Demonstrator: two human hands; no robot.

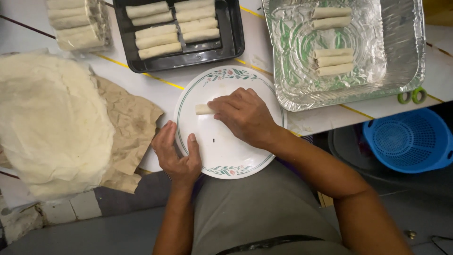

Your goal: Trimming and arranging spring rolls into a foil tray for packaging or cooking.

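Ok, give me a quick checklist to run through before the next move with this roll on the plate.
1. Roll lies on the plate: ok.
2. Right hand has a grip on the roll: ok, fingers cover one end.
3. Left hand steadies the plate rim: ok.
4. Roll sealed shut: cannot tell, the hand hides most of it.
5. Room in the foil tray: ok, only five rolls inside.
6. Room in the black tray: not ok, it looks nearly full.

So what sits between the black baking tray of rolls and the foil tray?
In the head view, only bare white tabletop crossed by a yellow line separates the black baking tray from the foil tray; the white floral-rimmed plate lies nearer the person.
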